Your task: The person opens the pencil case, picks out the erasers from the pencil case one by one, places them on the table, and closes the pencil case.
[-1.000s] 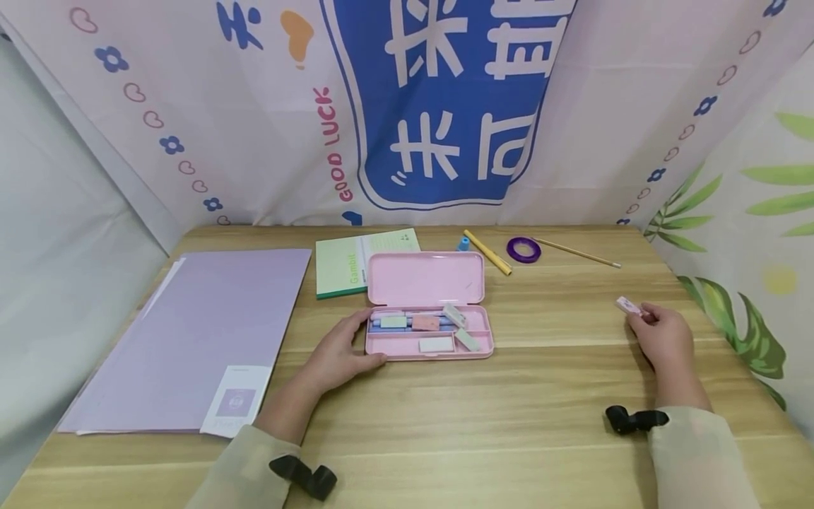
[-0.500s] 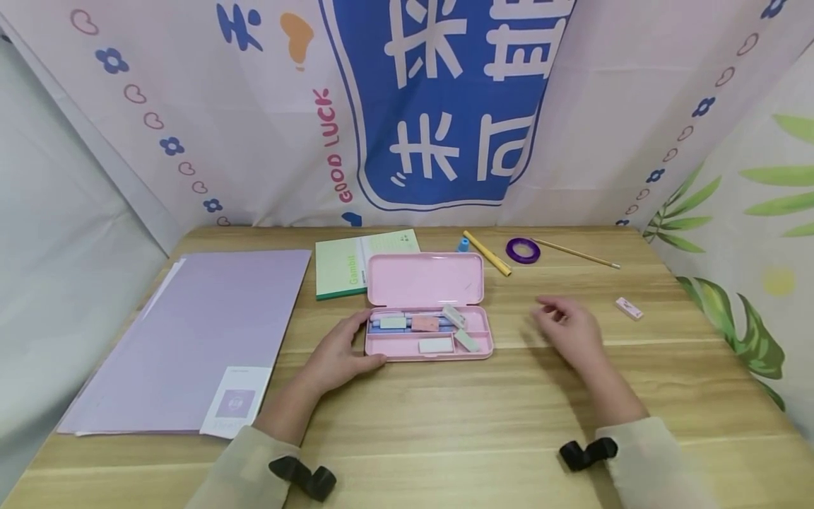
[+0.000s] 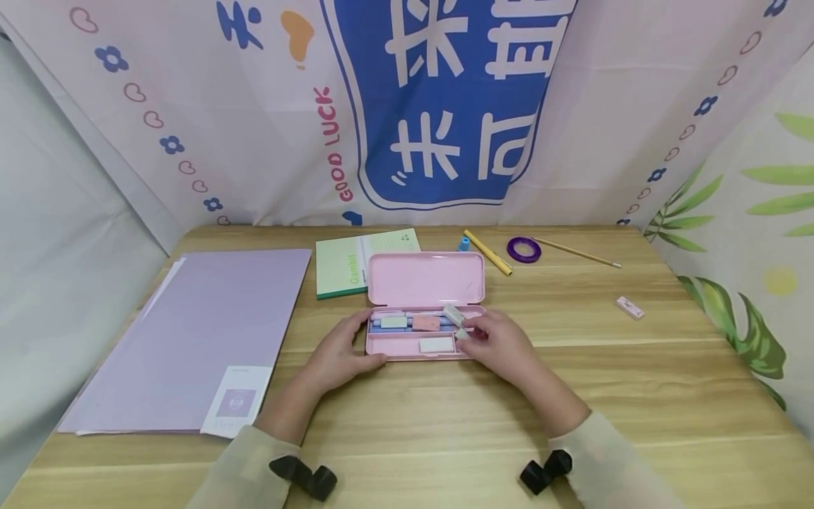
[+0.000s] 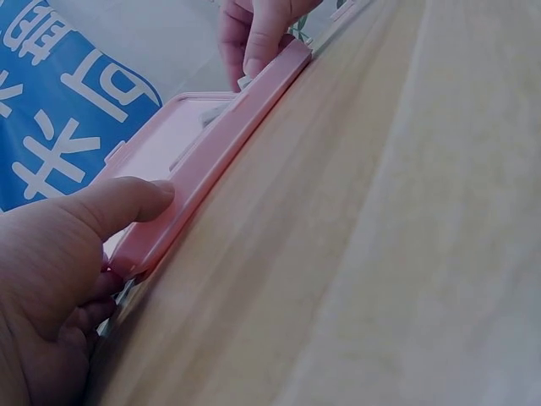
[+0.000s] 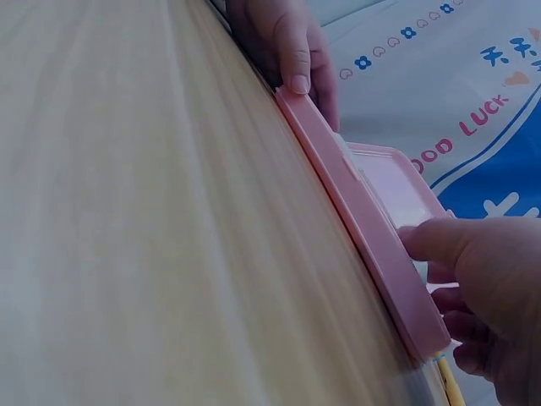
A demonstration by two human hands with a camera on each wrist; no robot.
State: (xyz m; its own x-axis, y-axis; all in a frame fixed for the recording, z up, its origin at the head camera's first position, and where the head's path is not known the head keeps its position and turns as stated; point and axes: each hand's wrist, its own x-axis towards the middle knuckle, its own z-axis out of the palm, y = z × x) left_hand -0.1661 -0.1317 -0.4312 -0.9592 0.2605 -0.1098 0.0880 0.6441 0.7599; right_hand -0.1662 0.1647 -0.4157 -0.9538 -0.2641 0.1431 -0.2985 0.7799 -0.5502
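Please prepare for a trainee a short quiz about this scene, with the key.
1. True or false: the pink rectangular plastic pencil case is closed.
2. Where is the light-green rectangular paper notebook? A) right of the case; B) behind the case, partly hidden; C) in front of the case.
3. Which hand holds the case's left end, and which touches a small pale rubber eraser inside?

Key: 1. False, it stands open. 2. B. 3. The left hand holds the end; the right hand touches the eraser.
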